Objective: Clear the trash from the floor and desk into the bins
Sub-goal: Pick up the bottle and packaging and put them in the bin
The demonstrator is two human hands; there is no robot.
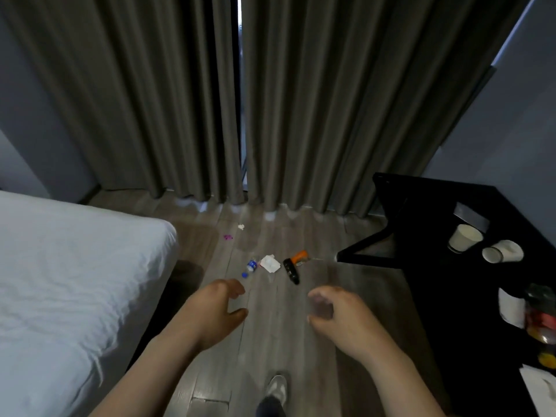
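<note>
"Since neither hand holds anything, why are both held out ahead of the body?" the student asks.

"Fig. 1, head view," the legend replies. "Left hand [216, 308] and right hand [340, 317] hang well apart above the floor [270, 341], fingers loosely curled and empty. This is probably a ready posture for stooping to the litter lying beyond them. The near cluster is a small bottle [251, 265] on its side with its blue cap [244, 275] just beside it, a crumpled white paper [270, 263], and a black item [291, 270] touching an orange one [301, 256]. What those last two are cannot be told."

"And the rest?"

"Farther off, near the curtains [180, 100], lie a white scrap [241, 226] and a purple scrap [228, 236]. On the black bench [421, 236] at right, one paper cup [464, 237] stands and another [502, 251] lies tipped over. The bed [60, 281] fills the left. No bin is in view, so nothing appears cleared yet, and two free hands would allow several pieces to be gathered per stoop."
</note>
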